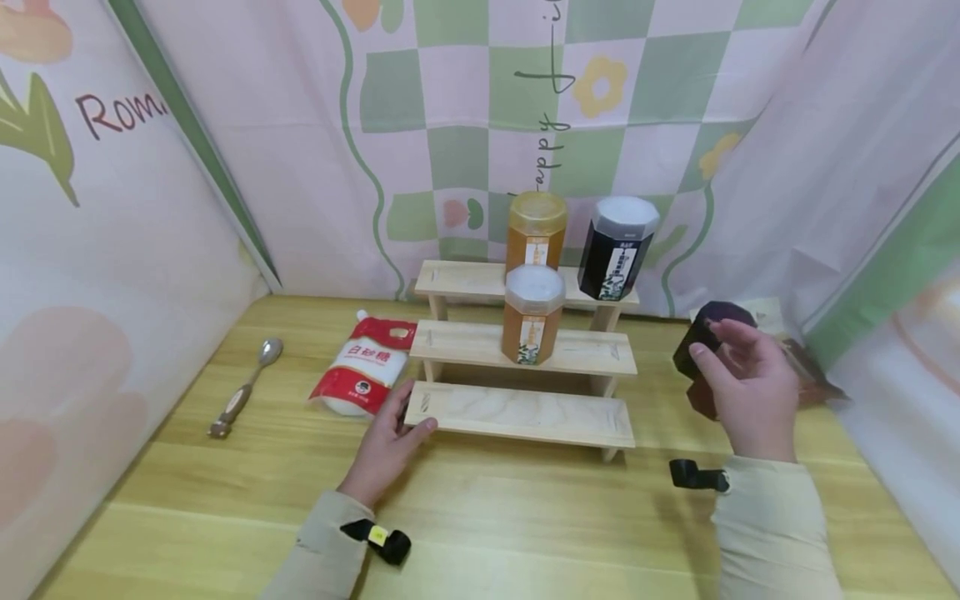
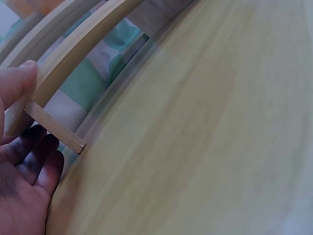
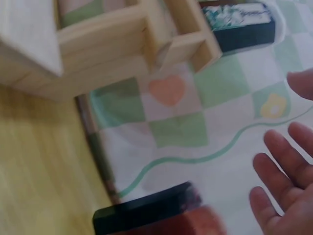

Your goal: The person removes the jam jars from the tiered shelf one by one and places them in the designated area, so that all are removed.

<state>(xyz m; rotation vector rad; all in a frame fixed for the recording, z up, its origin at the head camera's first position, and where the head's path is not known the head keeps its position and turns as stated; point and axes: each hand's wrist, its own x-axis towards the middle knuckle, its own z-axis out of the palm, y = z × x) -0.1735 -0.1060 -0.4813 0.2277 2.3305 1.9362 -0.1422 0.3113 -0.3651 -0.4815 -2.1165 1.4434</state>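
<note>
A three-step wooden stand (image 1: pixel 525 412) stands on the table. My left hand (image 1: pixel 386 446) grips the left end of its lowest step; in the left wrist view the thumb lies on the board's edge and the fingers curl below. My right hand (image 1: pixel 753 387) is at the right, holding nothing, its fingers spread apart in the right wrist view. Beside it is a reddish-brown jar (image 1: pixel 701 400) with a black lid (image 1: pixel 712 333), partly hidden by the hand. On the stand, an amber jar (image 1: pixel 528 329) with a white lid occupies the middle step. A yellow-lidded jar (image 1: pixel 536 225) and a dark jar (image 1: pixel 615 258) are on the top step.
Left of the stand lies a red and white sugar bag (image 1: pixel 365 364), with a metal spoon (image 1: pixel 247 387) farther left. A brown packet (image 1: pixel 813 375) lies behind my right hand. Patterned cloth (image 1: pixel 457 92) hangs close behind the stand and along both sides.
</note>
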